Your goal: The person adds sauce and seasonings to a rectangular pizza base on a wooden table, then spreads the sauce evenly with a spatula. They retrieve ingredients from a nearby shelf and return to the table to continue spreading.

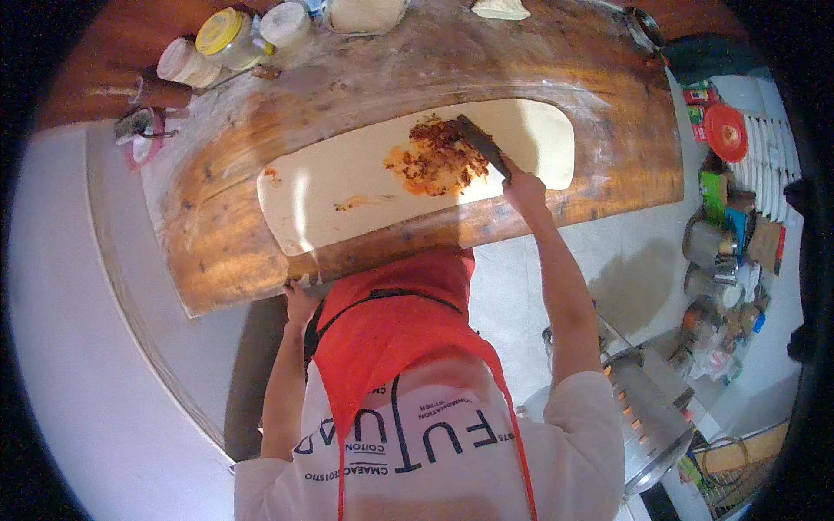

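Note:
A long sheet of rolled dough (339, 176) with rounded corners lies across the wooden table (625, 143). Reddish-brown chunky filling (436, 156) is heaped and smeared right of the sheet's middle. Thin orange smears mark the dough's left half. My right hand (525, 193) grips the handle end of a dark, flat spatula (481, 144), whose far end touches the filling's right side. At the table's front edge is my left hand (301, 303), below the dough's lower left corner. Its fingers are partly hidden, so whether they hold the edge is unclear.
Along the table's back left stand a yellow-lidded jar (228, 39), other containers (285, 25) and a tub of pale contents (365, 14). A pale lump (500, 8) lies at the back. Right of the table are a red bowl (724, 132) and a large metal pot (651, 423).

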### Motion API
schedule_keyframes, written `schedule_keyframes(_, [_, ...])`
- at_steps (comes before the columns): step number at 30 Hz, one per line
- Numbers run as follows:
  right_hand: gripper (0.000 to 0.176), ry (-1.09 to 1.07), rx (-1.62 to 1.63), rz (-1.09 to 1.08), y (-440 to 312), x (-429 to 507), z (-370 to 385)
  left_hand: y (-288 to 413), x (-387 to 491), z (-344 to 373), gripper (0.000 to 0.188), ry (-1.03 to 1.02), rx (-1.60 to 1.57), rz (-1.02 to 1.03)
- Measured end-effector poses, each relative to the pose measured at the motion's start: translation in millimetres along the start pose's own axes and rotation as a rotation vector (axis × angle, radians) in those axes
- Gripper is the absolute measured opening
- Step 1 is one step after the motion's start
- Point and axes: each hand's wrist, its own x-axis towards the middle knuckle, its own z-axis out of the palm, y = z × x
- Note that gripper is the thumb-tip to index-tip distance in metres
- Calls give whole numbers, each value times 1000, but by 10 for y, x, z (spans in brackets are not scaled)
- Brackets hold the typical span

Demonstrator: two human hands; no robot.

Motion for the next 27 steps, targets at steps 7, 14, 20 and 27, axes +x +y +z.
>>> schedule_keyframes(7, [74,-61,-79,-230,-365,-100,-162,23,13,-94,93,-117,32,-26])
schedule_keyframes(14, [76,-21,-95,-293,-455,-517,-139,-149,97,407,99,124,27,85])
schedule_keyframes(20, [68,-109,163,-151,-870,-620,399,-111,61,450,103,216,63,95])
schedule_keyframes(27, [21,-320,1433,251,-1468,-494,1162,45,112,114,107,228,20,122])
